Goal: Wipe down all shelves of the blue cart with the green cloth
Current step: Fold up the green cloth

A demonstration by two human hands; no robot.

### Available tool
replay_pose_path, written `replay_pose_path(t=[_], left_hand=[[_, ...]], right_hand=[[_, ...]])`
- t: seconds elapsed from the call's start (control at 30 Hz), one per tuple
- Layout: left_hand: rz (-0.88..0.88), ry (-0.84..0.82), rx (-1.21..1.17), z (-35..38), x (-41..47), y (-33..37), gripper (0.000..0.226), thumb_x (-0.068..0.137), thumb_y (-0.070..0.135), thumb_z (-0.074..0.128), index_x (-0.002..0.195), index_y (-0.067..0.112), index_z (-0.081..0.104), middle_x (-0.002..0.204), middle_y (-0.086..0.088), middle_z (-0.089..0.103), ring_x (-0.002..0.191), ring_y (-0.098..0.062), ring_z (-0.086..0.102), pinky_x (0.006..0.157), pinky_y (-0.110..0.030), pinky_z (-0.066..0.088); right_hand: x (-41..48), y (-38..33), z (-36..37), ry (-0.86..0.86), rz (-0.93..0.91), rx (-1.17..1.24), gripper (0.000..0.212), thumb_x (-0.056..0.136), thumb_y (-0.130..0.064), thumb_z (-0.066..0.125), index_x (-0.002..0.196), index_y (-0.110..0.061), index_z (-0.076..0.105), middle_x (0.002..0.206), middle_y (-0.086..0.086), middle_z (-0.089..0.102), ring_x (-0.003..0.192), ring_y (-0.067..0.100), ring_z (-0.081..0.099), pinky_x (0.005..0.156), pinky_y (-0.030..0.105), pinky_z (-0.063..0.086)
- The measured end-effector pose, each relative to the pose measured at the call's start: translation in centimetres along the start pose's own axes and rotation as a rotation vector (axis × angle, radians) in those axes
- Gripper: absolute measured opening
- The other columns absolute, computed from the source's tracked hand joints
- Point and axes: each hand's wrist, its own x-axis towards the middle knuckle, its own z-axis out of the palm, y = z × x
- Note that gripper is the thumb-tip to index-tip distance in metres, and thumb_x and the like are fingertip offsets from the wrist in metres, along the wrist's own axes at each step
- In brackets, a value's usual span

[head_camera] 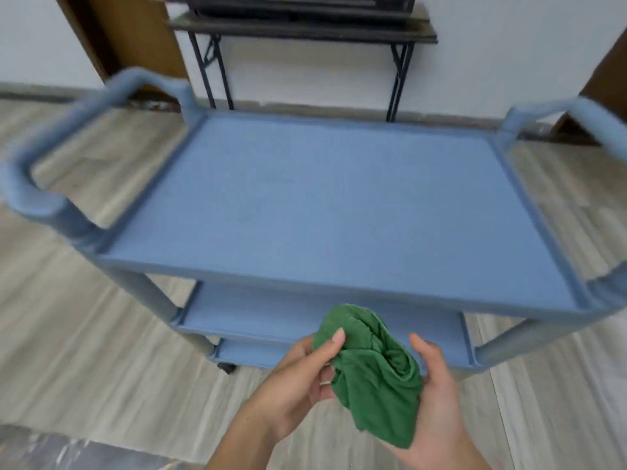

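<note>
The blue cart (325,205) stands on the floor in front of me, with a wide top shelf and two lower shelves (258,317) partly visible beneath it. A bunched green cloth (369,364) hangs in the air just in front of the cart's near edge. My left hand (298,378) pinches the cloth's left side with thumb on top. My right hand (437,401) cups the cloth from the right and below, thumb raised beside it. The cloth does not touch any shelf.
Looped blue handles (68,144) stick out at the cart's left and right (576,120) ends. A dark folding table (302,28) stands against the white wall behind. A brown door (129,35) is at the back left. Light wood-look floor surrounds the cart.
</note>
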Motion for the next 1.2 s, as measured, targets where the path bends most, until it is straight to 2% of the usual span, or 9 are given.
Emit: replay_pose_path(t=[0.23, 0.33, 0.43, 0.5, 0.6, 0.73, 0.87, 1.07, 1.2], left_hand=[[0.346, 0.133, 0.216, 0.6, -12.9, 20.4, 0.031, 0.092, 0.017, 0.073, 0.122, 0.014, 0.067, 0.112, -0.008, 0.078, 0.108, -0.029, 0.073, 0.085, -0.029, 0.058], [0.379, 0.033, 0.267, -0.3, -16.7, 25.2, 0.049, 0.089, 0.003, 0.074, 0.133, 0.012, 0.056, 0.120, -0.014, 0.075, 0.114, -0.032, 0.071, 0.098, -0.044, 0.057], [0.402, 0.103, 0.200, -1.4, -19.3, 28.5, 0.066, 0.083, -0.004, 0.078, 0.137, 0.021, 0.048, 0.116, -0.016, 0.075, 0.110, -0.032, 0.072, 0.097, -0.049, 0.057], [0.423, 0.233, 0.067, -2.2, -20.2, 29.9, 0.074, 0.081, -0.005, 0.080, 0.139, 0.025, 0.046, 0.112, -0.015, 0.076, 0.103, -0.031, 0.075, 0.087, -0.045, 0.061], [0.456, 0.346, -0.099, -4.0, -20.6, 31.0, 0.075, 0.082, -0.003, 0.079, 0.140, 0.029, 0.046, 0.111, -0.006, 0.078, 0.099, -0.025, 0.076, 0.077, -0.036, 0.062], [0.451, 0.393, -0.221, -6.7, -20.3, 31.1, 0.082, 0.083, -0.003, 0.077, 0.146, 0.035, 0.041, 0.110, -0.008, 0.078, 0.104, -0.029, 0.075, 0.101, -0.052, 0.054], [0.335, 0.447, -0.207, -8.7, -19.8, 31.4, 0.079, 0.085, 0.014, 0.080, 0.147, 0.040, 0.037, 0.112, -0.009, 0.077, 0.096, -0.037, 0.076, 0.087, -0.047, 0.059], [0.296, 0.747, 0.501, -12.2, -17.9, 35.4, 0.099, 0.056, 0.084, 0.074, 0.142, 0.046, 0.045, 0.121, 0.001, 0.066, 0.096, -0.016, 0.072, 0.091, -0.040, 0.059], [0.586, 0.735, 0.591, -12.3, -16.4, 40.9, 0.080, 0.071, 0.063, 0.084, 0.141, 0.042, 0.052, 0.138, 0.021, 0.058, 0.126, -0.003, 0.057, 0.104, -0.039, 0.052]], right_hand=[[-3.6, -0.2, 21.1, -0.120, -0.195, -0.141, 0.083, 0.051, -0.044, 0.091, 0.120, -0.002, 0.071, 0.123, 0.023, 0.068, 0.099, 0.032, 0.072, 0.079, 0.039, 0.060], [-4.5, 0.2, 27.9, -0.098, -0.240, -0.207, 0.060, 0.084, -0.056, 0.057, 0.109, -0.004, 0.076, 0.114, 0.022, 0.072, 0.089, 0.029, 0.072, 0.084, 0.039, 0.053], [-4.9, 0.6, 33.0, -0.043, -0.185, -0.237, 0.063, 0.091, -0.058, 0.046, 0.098, -0.005, 0.080, 0.111, 0.021, 0.073, 0.087, 0.030, 0.073, 0.096, 0.044, 0.048], [-5.0, 1.2, 35.2, -0.075, -0.126, -0.286, 0.058, 0.092, -0.052, 0.050, 0.110, -0.003, 0.076, 0.121, 0.021, 0.070, 0.104, 0.031, 0.070, 0.110, 0.049, 0.043], [-4.3, 1.5, 36.7, -0.157, -0.154, -0.582, 0.033, 0.095, -0.017, 0.057, 0.121, -0.003, 0.069, 0.123, 0.015, 0.070, 0.115, 0.027, 0.067, 0.103, 0.045, 0.050], [-1.8, 0.6, 38.7, -0.094, -0.432, -1.112, 0.033, 0.090, 0.003, 0.066, 0.118, -0.014, 0.069, 0.116, 0.006, 0.074, 0.102, 0.023, 0.073, 0.089, 0.041, 0.059], [2.8, -2.0, 41.5, -0.183, -0.555, -1.311, 0.025, 0.089, -0.002, 0.071, 0.111, -0.014, 0.072, 0.108, 0.004, 0.076, 0.098, 0.017, 0.073, 0.086, 0.034, 0.059], [10.4, -7.1, 48.2, -0.562, -0.437, -1.682, 0.029, 0.087, -0.008, 0.074, 0.112, -0.022, 0.071, 0.105, -0.007, 0.076, 0.101, 0.009, 0.071, 0.090, 0.033, 0.057], [13.8, -9.6, 53.5, -0.758, -0.397, -1.820, 0.031, 0.086, -0.016, 0.078, 0.115, -0.023, 0.071, 0.104, -0.009, 0.075, 0.099, 0.006, 0.070, 0.086, 0.028, 0.057]])
